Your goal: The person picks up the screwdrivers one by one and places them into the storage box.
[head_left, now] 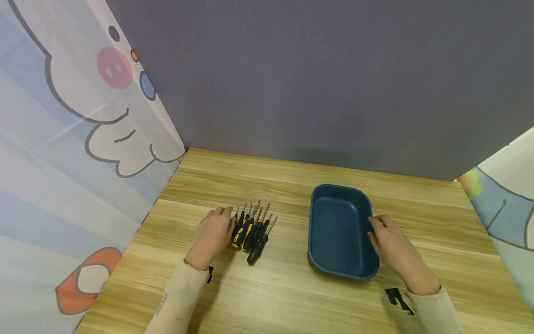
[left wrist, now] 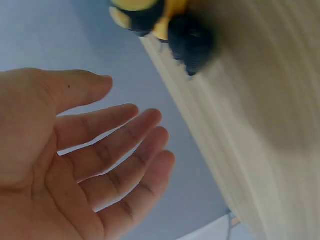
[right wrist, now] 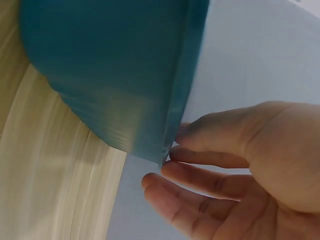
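Several screwdrivers with black and black-and-yellow handles lie side by side left of the middle, their shafts pointing to the back; one of them is a black-handled screwdriver [head_left: 257, 250] at the right of the bunch. My left hand [head_left: 212, 234] is just left of them. In the left wrist view its fingers [left wrist: 115, 170] are extended and slightly bent, with nothing in the palm. To the right is a dark blue plastic tray [head_left: 340, 236] with nothing in it. My right hand [head_left: 394, 250] pinches its right rim between thumb and fingers; the right wrist view shows the tray's outer wall [right wrist: 110, 85].
The wooden tabletop [head_left: 271, 297] runs back to a grey partition [head_left: 313, 83]. A cartoon-printed curtain [head_left: 33, 185] hangs along the left, with more printed cloth [head_left: 509, 208] at the right. Black straps [head_left: 398, 299] hang by the wrists.
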### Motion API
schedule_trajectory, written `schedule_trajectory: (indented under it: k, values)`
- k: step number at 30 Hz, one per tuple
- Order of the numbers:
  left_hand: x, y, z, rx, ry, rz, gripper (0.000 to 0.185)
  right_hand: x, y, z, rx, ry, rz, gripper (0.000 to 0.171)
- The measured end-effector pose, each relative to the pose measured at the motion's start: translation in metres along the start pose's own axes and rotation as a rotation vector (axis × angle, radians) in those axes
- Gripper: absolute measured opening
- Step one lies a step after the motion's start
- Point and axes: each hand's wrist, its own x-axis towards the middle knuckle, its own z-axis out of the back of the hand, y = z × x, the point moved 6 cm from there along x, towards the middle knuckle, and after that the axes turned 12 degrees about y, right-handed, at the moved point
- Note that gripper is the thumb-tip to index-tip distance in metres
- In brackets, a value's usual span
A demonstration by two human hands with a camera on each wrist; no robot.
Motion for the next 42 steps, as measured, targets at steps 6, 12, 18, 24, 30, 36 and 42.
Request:
schedule_trajectory:
  k: [6,12,18,24,30,36,42]
  values:
    - [0.004,0.017,-0.012,-0.087,0.125,0.081,0.020,-0.002,-0.002,0.000,0.000,-0.009,0.001,0.037]
    - [0.009,0.023,-0.023,-0.166,0.266,0.140,0.025,-0.002,-0.002,0.000,-0.007,-0.014,0.004,0.037]
    - [0.014,0.027,-0.027,-0.184,0.323,0.141,0.030,-0.002,-0.003,0.000,-0.002,-0.013,0.005,0.038]
    - [0.022,0.033,-0.029,-0.251,0.382,0.126,0.040,-0.002,-0.003,0.001,0.004,-0.021,0.008,0.039]
    - [0.027,0.036,-0.030,-0.310,0.435,0.135,0.054,-0.002,-0.003,0.000,0.006,-0.022,-0.004,0.039]
    - [0.027,0.037,-0.033,-0.330,0.447,0.144,0.056,-0.001,-0.003,0.001,-0.003,-0.040,0.003,0.038]
    - [0.028,0.039,-0.035,-0.344,0.443,0.159,0.056,-0.001,-0.004,0.000,-0.003,-0.034,-0.002,0.038]
